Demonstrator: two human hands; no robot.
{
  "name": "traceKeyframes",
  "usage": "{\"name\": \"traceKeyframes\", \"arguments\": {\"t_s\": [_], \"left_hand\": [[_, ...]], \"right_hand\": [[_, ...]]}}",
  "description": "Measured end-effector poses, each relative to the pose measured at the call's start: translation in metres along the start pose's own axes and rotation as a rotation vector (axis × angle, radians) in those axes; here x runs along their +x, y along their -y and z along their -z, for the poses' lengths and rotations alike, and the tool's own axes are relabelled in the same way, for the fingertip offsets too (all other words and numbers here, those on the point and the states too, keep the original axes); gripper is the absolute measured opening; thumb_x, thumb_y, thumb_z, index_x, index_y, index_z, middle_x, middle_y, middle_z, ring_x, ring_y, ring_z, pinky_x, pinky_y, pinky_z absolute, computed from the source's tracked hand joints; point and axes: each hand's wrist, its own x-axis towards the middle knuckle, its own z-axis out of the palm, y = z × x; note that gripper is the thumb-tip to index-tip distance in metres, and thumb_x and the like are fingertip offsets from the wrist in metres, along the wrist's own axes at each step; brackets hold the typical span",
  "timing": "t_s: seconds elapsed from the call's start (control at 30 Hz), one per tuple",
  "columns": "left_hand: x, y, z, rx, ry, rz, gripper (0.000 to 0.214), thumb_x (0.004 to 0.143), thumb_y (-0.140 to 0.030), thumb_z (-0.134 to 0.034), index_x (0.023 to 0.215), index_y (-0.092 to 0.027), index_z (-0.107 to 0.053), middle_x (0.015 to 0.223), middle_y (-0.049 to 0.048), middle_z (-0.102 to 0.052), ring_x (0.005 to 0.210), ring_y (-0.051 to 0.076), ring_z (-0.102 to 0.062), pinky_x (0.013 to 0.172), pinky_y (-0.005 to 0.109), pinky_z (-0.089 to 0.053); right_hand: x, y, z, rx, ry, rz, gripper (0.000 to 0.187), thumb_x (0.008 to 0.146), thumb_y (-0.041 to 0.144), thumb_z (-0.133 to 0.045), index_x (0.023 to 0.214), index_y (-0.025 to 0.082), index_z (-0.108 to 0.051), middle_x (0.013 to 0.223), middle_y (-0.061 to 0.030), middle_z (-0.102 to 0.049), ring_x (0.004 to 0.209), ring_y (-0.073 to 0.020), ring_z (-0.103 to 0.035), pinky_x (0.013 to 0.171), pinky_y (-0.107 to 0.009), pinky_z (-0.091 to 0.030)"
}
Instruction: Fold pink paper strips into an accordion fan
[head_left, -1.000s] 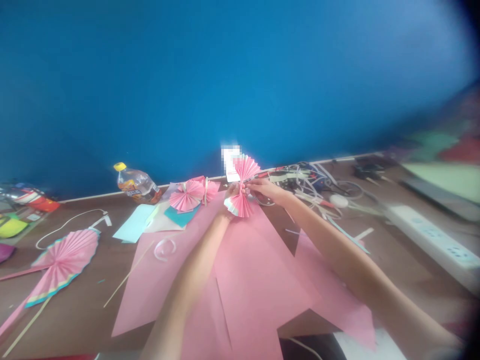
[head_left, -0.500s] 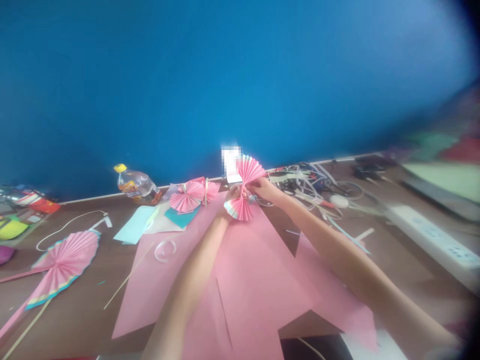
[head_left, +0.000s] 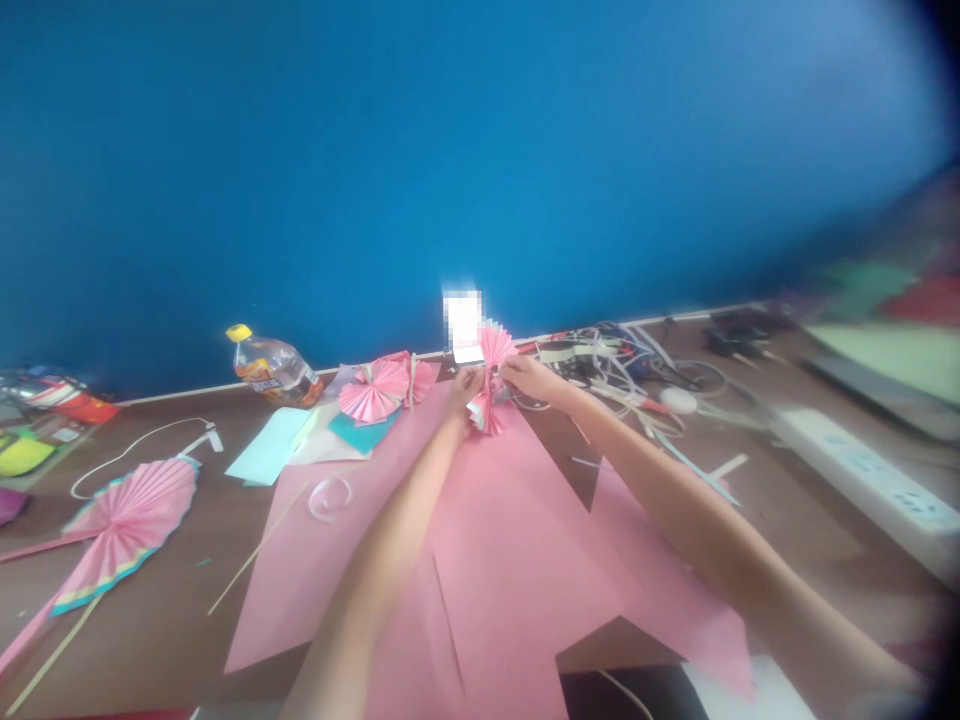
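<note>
A pink pleated paper fan [head_left: 495, 343] with pale edges is held upright above the pink paper sheets [head_left: 517, 540], pinched in at its middle. My left hand [head_left: 468, 384] grips it from the left, fingers closed at the narrow waist. From the right, my right hand [head_left: 523, 375] pinches the same waist with thumb and fingers. Its pleats spread out above and below my fingers. Further left on the sheets lie pink paper rosettes [head_left: 373, 391], beside a teal paper piece [head_left: 364, 432].
A bottle with a yellow cap [head_left: 271, 368] leans near the blue wall. A larger pink fan [head_left: 139, 530] lies at the left, near a thin stick [head_left: 255, 550]. Tangled cables [head_left: 607, 365] and a white power strip [head_left: 862, 465] occupy the right side. A clear ring [head_left: 330, 497] rests on the paper.
The held fan has turned and looks narrower, its upper and lower pleats less spread toward me. Both hands stay at its waist, the right slightly shifted left.
</note>
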Motion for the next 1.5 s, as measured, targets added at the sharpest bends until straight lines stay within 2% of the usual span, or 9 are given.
{"name": "traceKeyframes", "arguments": {"t_s": [0.13,0.23,0.3,0.47,0.63,0.87,1.07,1.37,1.5], "left_hand": [[-0.002,0.0,-0.002,0.034,0.041,0.035,0.034,0.072,-0.044,-0.075,0.087,-0.019,-0.057,0.072,0.0009,-0.06,0.06,0.011,-0.055,0.059,0.025,-0.043],[-0.003,-0.001,-0.006,0.083,0.059,0.02,0.035,0.073,-0.046,-0.074,0.086,-0.018,-0.058,0.072,0.0004,-0.06,0.061,0.01,-0.055,0.06,0.023,-0.042],[-0.004,-0.001,-0.008,0.087,0.067,0.014,0.033,0.073,-0.046,-0.073,0.084,-0.018,-0.059,0.072,0.0003,-0.06,0.061,0.01,-0.055,0.061,0.022,-0.042],[-0.007,-0.003,-0.013,0.054,0.085,0.034,0.033,0.072,-0.045,-0.075,0.086,-0.018,-0.063,0.077,0.002,-0.064,0.064,0.011,-0.057,0.062,0.023,-0.044],[-0.008,-0.008,-0.014,0.04,0.132,0.008,0.032,0.073,-0.041,-0.075,0.092,-0.017,-0.066,0.086,0.0049,-0.067,0.072,0.013,-0.061,0.068,0.025,-0.048],[-0.007,-0.004,-0.013,0.036,0.134,0.0,0.033,0.076,-0.041,-0.071,0.1,-0.018,-0.07,0.086,0.0062,-0.069,0.073,0.015,-0.064,0.069,0.027,-0.05],[-0.012,-0.011,-0.011,0.191,0.09,-0.132,0.031,0.077,-0.042,-0.07,0.096,-0.018,-0.075,0.089,0.0075,-0.071,0.08,0.018,-0.064,0.071,0.029,-0.049],[-0.013,-0.02,-0.019,0.291,0.232,-0.187,0.026,0.074,-0.039,-0.073,0.083,-0.015,-0.075,0.076,0.0045,-0.066,0.072,0.015,-0.058,0.069,0.028,-0.043],[-0.014,-0.016,-0.02,0.215,0.184,-0.162,0.03,0.076,-0.043,-0.07,0.088,-0.015,-0.074,0.079,0.0057,-0.067,0.071,0.015,-0.059,0.068,0.028,-0.044]], "right_hand": [[0.004,-0.002,0.007,-0.129,-0.069,0.154,0.031,0.086,0.029,-0.045,0.058,0.019,-0.039,0.057,0.0025,-0.04,0.057,-0.0104,-0.037,0.055,-0.025,-0.027],[0.006,-0.001,0.011,-0.168,-0.111,0.3,0.027,0.087,0.03,-0.047,0.062,0.019,-0.046,0.069,-0.0009,-0.049,0.069,-0.0137,-0.044,0.066,-0.027,-0.033],[0.005,0.002,0.014,-0.162,-0.069,0.349,0.024,0.087,0.031,-0.049,0.067,0.019,-0.053,0.077,-0.0036,-0.054,0.077,-0.0157,-0.048,0.072,-0.028,-0.036],[-0.001,0.01,0.021,-0.117,0.063,0.311,0.019,0.087,0.032,-0.051,0.074,0.019,-0.058,0.085,-0.0058,-0.058,0.081,-0.0173,-0.052,0.075,-0.029,-0.04],[-0.003,0.006,0.024,-0.057,0.077,0.245,0.013,0.089,0.029,-0.047,0.09,0.02,-0.057,0.087,-0.0038,-0.061,0.076,-0.0154,-0.054,0.071,-0.028,-0.04],[-0.002,0.004,0.024,-0.15,-0.051,0.239,0.012,0.089,0.028,-0.045,0.085,0.02,-0.053,0.078,-0.0019,-0.061,0.07,-0.0152,-0.051,0.067,-0.027,-0.035],[0.0,0.003,0.022,-0.24,-0.092,0.322,0.016,0.091,0.027,-0.043,0.082,0.02,-0.053,0.081,-0.0034,-0.059,0.075,-0.0168,-0.052,0.071,-0.027,-0.035],[0.002,0.008,0.02,-0.63,-0.1,0.513,0.02,0.093,0.02,-0.04,0.084,0.019,-0.058,0.098,-0.0118,-0.06,0.088,-0.0231,-0.049,0.079,-0.033,-0.037],[-0.001,0.012,0.019,-0.566,-0.297,0.493,0.018,0.093,0.022,-0.041,0.091,0.018,-0.058,0.098,-0.0112,-0.06,0.088,-0.0227,-0.051,0.077,-0.032,-0.039]]}}
